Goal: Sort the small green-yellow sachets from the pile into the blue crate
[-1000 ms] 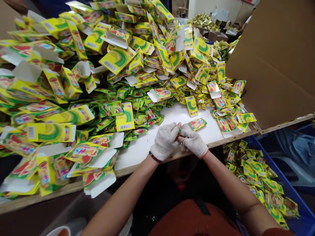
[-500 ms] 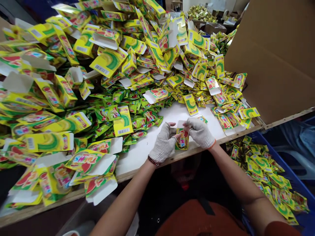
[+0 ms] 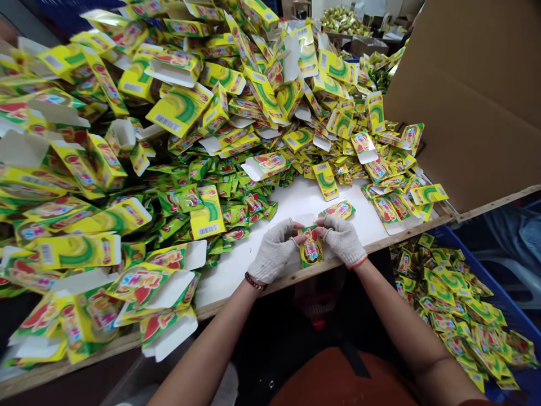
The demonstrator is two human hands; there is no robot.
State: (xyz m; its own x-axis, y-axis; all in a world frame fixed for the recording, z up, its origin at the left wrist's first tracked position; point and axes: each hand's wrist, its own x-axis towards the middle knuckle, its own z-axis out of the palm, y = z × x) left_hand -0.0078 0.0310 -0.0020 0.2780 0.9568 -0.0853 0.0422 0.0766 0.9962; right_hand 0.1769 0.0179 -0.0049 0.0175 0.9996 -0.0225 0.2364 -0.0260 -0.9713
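Observation:
A small printed candy box, yellow and green with a white top flap, stands near the front edge of the white tabletop. My left hand, in a fingerless knit glove, grips its left side with thumb and fingers. On the right side, the gloved fingers of my right hand pinch the upper edge by the flap. What is inside the box cannot be seen. Just behind my right hand lies another candy box. A yellow box rests farther back, against the heap.
A large heap of open-flapped boxes covers the left and back, with green wrapped packets at its foot. Cardboard rises at the right. Below the right edge, a blue crate holds many small packets.
The box in my hands has its white flap less upright than before. My right hand has shifted slightly down, uncovering more of the box behind it. The view has shifted slightly.

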